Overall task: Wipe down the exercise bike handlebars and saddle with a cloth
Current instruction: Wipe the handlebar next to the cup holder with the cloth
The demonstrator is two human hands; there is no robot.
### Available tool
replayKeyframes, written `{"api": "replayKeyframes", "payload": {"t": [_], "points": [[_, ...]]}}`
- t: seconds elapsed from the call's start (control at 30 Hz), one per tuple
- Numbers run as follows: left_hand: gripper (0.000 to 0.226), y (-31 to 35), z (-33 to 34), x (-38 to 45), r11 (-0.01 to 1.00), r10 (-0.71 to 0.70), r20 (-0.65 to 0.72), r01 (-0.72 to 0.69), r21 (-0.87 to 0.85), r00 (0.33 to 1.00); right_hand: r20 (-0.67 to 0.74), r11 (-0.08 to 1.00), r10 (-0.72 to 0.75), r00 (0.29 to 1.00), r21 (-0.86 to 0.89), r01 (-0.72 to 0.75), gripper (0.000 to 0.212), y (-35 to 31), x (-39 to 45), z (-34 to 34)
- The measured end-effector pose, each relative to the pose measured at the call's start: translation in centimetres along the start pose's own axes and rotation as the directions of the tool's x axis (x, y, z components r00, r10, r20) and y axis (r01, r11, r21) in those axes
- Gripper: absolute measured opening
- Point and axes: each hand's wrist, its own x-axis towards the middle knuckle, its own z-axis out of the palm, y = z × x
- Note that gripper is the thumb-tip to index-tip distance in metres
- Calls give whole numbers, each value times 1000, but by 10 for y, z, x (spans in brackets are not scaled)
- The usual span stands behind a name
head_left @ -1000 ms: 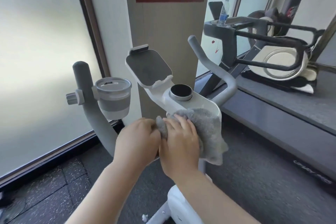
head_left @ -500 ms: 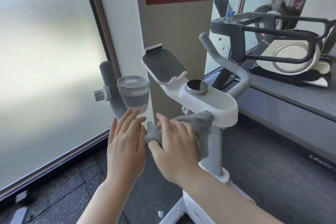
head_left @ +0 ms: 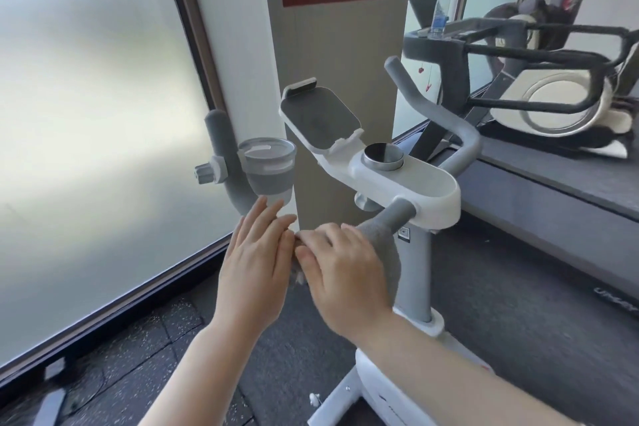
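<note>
My right hand (head_left: 340, 273) presses the grey cloth (head_left: 382, 245) around the near handlebar (head_left: 397, 214), fingers curled over it; my left hand (head_left: 256, 263) rests flat-fingered just beside, holding nothing.

A cup (head_left: 269, 169) hangs on the left handlebar (head_left: 224, 162); the tablet holder (head_left: 320, 119) stands right of it, the knob (head_left: 383, 156) just before that, a treadmill (head_left: 518, 55) behind.
</note>
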Motion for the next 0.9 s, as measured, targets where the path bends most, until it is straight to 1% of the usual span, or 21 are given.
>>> {"api": "replayKeyframes", "payload": {"t": [0.03,0.07,0.1,0.13,0.17,0.23,0.27,0.3,0.37,0.4,0.43,0.47,0.53,0.57,0.63,0.67,0.7,0.77,0.83,0.87,0.9], "points": [[43,-1,-3,1,1000,12,16,-12,11,1000,1,994,-112,994,-20,112,34,23,-2,-2],[41,-2,-4,1,999,26,30,-27,23,999,-16,983,-178,984,-52,177,32,45,-2,-7],[40,-3,-6,0,999,37,40,-39,32,999,-54,985,-167,985,-55,164,29,61,-2,-9],[39,-3,-6,-1,998,44,44,-46,37,998,-109,996,-90,990,-16,89,27,66,-3,-7],[39,-4,-5,-2,998,47,41,-49,38,998,-182,998,39,983,57,-28,26,59,-4,-1],[39,-4,-2,-4,998,49,20,-50,24,999,-278,947,304,911,188,-259,25,17,0,16],[38,-5,0,-5,999,47,9,-47,14,999,-284,945,318,905,178,-276,24,0,0,22],[37,-5,1,-5,999,41,2,-41,11,999,-267,969,237,934,141,-205,24,-5,-2,23],[38,-6,1,-3,999,32,11,-32,21,999,-158,991,-64,985,102,81,25,21,0,7],[38,-7,0,-2,999,34,18,-35,26,999,-74,978,-184,980,89,191,26,43,4,-3],[38,-7,-2,1,999,41,23,-42,33,999,-8,974,-216,976,63,216,27,67,12,-12],[38,-7,-3,3,998,47,31,-49,45,998,11,987,-160,987,33,160,27,86,22,-19],[41,-8,-1,6,996,48,60,-52,72,997,-60,998,58,997,8,-58,26,103,31,-20],[44,-8,0,7,996,44,71,-50,77,997,-125,984,177,976,17,-176,25,97,31,-14],[49,-7,4,7,997,30,77,-35,62,997,-223,922,385,896,43,-385,23,61,29,1],[50,-6,6,7,999,22,76,-26,48,997,-239,912,404,883,30,-409,23,37,27,9],[52,-6,6,7,999,16,78,-19,38,997,-218,927,363,906,-13,-375,22,16,23,13],[54,-7,6,7,999,16,100,-20,41,995,-111,976,203,973,-59,-210,22,-5,15,13],[54,-9,5,7,998,23,112,-30,57,993,17,999,46,999,9,-46,27,12,18,0],[53,-8,6,7,997,27,115,-35,66,993,51,1000,0,999,18,-1,29,29,21,-5],[52,-7,6,7,997,27,113,-36,75,993,56,1000,17,998,18,-18,32,45,23,-11]]}}
